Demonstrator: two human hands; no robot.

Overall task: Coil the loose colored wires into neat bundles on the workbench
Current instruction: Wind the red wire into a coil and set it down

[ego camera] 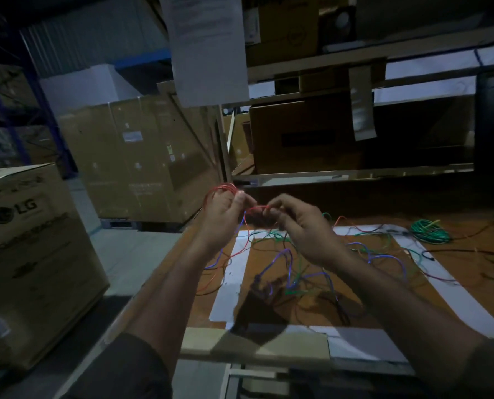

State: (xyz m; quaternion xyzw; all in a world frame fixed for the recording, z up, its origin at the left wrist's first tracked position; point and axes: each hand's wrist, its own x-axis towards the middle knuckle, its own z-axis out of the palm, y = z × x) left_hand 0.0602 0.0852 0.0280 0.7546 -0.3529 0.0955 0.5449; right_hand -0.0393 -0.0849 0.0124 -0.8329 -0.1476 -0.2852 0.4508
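While both hands are raised above the far edge of the workbench (384,306), the left hand (225,210) has its fingers curled around a small coil of red wire (221,190), whose loops arch up over the knuckles. The right hand (300,226) pinches the same red wire between thumb and forefinger just beside the left hand, a short red stretch running between the two. From that point a red strand and a blue one drop toward the bench. Spread across the brown bench top and its white taped border lies a tangle of loose wires (297,263) in blue, green, red and black, crossing over one another beneath the hands. Well apart from them, toward the far right of the bench, sits a finished green coil (430,231) with a yellowish strand across it. A cardboard box with an LG logo (29,254) stands on the floor to the left, larger cartons (142,156) are behind it, and a sheet of paper (208,50) hangs from the shelving above the bench. Dim light hides finer detail.
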